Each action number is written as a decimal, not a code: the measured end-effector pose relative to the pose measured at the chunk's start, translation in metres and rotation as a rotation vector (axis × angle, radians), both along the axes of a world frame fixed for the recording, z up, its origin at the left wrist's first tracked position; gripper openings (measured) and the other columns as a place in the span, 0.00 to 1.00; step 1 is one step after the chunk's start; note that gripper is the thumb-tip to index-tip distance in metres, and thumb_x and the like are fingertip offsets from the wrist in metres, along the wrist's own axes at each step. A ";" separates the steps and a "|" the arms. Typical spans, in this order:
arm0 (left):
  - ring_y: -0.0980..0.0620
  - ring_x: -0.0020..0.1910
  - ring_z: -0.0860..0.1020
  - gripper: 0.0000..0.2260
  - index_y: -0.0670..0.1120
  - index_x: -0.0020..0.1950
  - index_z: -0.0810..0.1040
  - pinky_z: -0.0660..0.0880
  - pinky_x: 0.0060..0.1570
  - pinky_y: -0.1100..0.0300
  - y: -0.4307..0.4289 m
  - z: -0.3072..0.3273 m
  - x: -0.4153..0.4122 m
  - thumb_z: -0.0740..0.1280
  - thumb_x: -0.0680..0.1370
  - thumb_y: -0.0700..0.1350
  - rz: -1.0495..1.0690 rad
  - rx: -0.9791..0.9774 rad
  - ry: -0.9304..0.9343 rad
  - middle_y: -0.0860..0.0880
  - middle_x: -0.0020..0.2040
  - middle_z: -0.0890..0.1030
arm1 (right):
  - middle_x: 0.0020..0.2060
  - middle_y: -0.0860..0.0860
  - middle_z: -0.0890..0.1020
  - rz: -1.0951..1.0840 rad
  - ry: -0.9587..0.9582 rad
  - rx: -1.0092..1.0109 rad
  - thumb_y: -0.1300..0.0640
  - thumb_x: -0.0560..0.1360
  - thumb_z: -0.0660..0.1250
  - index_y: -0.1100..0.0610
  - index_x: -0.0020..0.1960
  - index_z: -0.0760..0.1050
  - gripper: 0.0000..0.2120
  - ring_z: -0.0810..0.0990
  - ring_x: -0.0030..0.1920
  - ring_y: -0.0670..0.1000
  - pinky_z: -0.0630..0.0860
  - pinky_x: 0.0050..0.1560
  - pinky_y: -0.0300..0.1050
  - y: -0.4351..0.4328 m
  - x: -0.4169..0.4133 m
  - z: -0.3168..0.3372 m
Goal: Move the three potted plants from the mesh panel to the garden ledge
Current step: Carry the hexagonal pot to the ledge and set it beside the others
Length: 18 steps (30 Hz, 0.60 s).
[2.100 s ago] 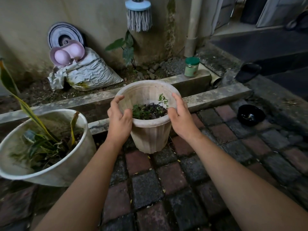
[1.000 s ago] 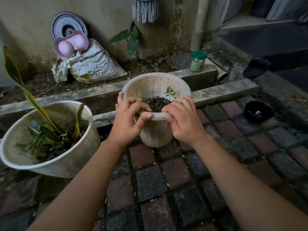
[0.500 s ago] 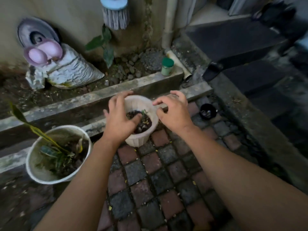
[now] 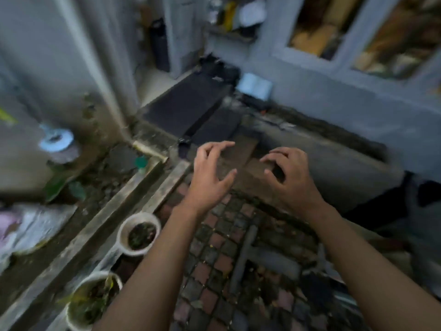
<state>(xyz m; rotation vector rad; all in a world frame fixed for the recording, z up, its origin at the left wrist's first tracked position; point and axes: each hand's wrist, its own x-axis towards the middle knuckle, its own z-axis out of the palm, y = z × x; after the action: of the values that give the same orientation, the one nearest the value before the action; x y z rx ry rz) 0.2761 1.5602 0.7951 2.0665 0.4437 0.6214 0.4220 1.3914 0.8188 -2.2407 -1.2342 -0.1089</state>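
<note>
- Standing on the brick paving point(image 4: 214, 259), the small white pot point(image 4: 123, 235) holds dark soil with a little green. It is just beside the concrete ledge point(image 4: 78, 242). The picture is blurred here, so I cannot tell whether the pot touches the ledge.
- The larger white pot point(image 4: 100, 275), with long yellow-green leaves, stands on the same paving along the same ledge. It is nearer to the camera and apart from the small pot.
- The left hand point(image 4: 210, 173) hovers in the air over the far end of the paving, with fingers spread and loosely bent. It holds nothing.
- The right hand point(image 4: 291, 177) hovers beside it at about the same height, also loosely bent and empty. The two hands do not touch each other, and both are well apart from the pots.
- Behind the ledge is a bed of soil, with a green-lidded jar point(image 4: 140, 163) at its far end and a crumpled sack point(image 4: 35, 225) at the left edge.
- A pale downpipe point(image 4: 95, 68) runs down the wall, and dark mats point(image 4: 191, 103) lie beyond the hands.
</note>
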 end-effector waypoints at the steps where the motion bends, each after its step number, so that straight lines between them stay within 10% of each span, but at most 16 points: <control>1: 0.49 0.71 0.68 0.27 0.54 0.74 0.72 0.64 0.76 0.53 -0.024 0.023 0.015 0.71 0.76 0.45 -0.081 0.025 -0.012 0.50 0.66 0.67 | 0.55 0.59 0.81 -0.080 -0.031 0.011 0.47 0.76 0.61 0.58 0.57 0.84 0.20 0.76 0.63 0.64 0.62 0.68 0.49 -0.038 0.006 0.021; 9: 0.42 0.73 0.68 0.24 0.51 0.74 0.73 0.64 0.77 0.48 -0.239 0.106 0.127 0.72 0.78 0.45 -0.662 0.257 -0.033 0.44 0.69 0.70 | 0.59 0.61 0.79 -0.917 -0.166 -0.031 0.42 0.72 0.64 0.55 0.63 0.80 0.25 0.74 0.65 0.65 0.65 0.69 0.55 -0.338 0.018 0.075; 13: 0.44 0.75 0.66 0.23 0.54 0.74 0.72 0.62 0.75 0.54 -0.338 0.112 0.165 0.70 0.80 0.47 -0.906 0.350 -0.021 0.46 0.71 0.69 | 0.62 0.63 0.78 -1.208 0.203 -0.005 0.43 0.75 0.74 0.59 0.69 0.74 0.30 0.74 0.65 0.63 0.69 0.64 0.51 -0.418 0.004 0.042; 16: 0.43 0.74 0.68 0.19 0.52 0.72 0.75 0.64 0.76 0.49 -0.399 0.110 0.190 0.69 0.80 0.49 -1.080 0.513 -0.015 0.47 0.71 0.72 | 0.39 0.46 0.84 -1.065 0.647 0.286 0.50 0.80 0.72 0.54 0.51 0.78 0.08 0.81 0.39 0.42 0.73 0.38 0.37 -0.422 -0.013 0.018; 18: 0.43 0.76 0.69 0.15 0.52 0.69 0.78 0.64 0.77 0.44 -0.427 0.105 0.206 0.68 0.82 0.50 -1.157 0.667 0.034 0.47 0.72 0.74 | 0.23 0.43 0.79 -1.029 0.707 0.380 0.56 0.82 0.69 0.51 0.39 0.74 0.13 0.77 0.25 0.37 0.71 0.30 0.36 -0.413 -0.026 -0.003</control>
<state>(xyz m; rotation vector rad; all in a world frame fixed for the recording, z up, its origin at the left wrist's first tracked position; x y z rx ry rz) 0.4821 1.1335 0.8999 2.4700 -1.0416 -0.0077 0.3960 0.9780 0.8157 -2.0488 0.3275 0.0593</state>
